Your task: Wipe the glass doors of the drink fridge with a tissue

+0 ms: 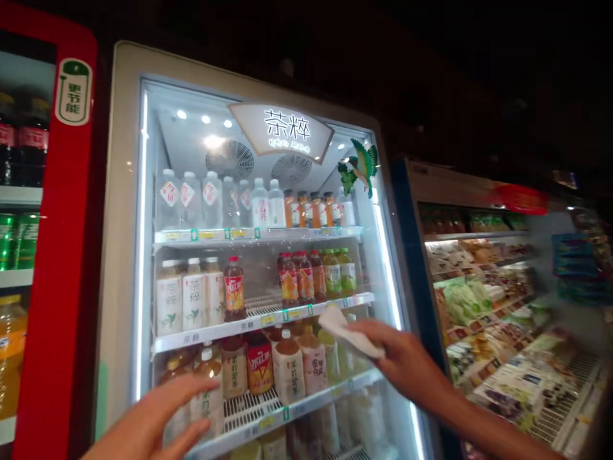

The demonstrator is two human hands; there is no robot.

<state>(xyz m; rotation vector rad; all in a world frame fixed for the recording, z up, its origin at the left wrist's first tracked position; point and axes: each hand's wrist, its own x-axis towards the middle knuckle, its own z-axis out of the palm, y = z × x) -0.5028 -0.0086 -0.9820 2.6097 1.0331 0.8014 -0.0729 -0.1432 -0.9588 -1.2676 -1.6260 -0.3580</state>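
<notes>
The white wipe [352,333] (cloth or paper, I could not tell) was in the R hand [400,348], in front of the lower right part of the glass-fronted drinks fridge [123,191]. The R hand was closed on the near end of it, and the other end stuck out toward the upper left; contact w/ the glass was not clear. The L hand [160,412] was half open, fingers apart & slightly bent, w/ nothing seen in it. It was in front of the lower left tea bottles [207,383], touching or not, I could not tell.

Behind, on the middle shelf [268,317], stood white-labelled bottles [194,294], one red-capped bottle [234,291], then after a gap more red-capped ones & green-labelled bottles [338,275]. The top shelf [268,235] had clear bottles [190,198] and orange ones. Above them was a fan-shaped sign [287,131] w/ Chinese characters, and to its right a green bird decoration [363,167].

On the far left was a red fridge [74,255]; on the right, an open chiller [460,185] w/ packed goods, partly blurred.
</notes>
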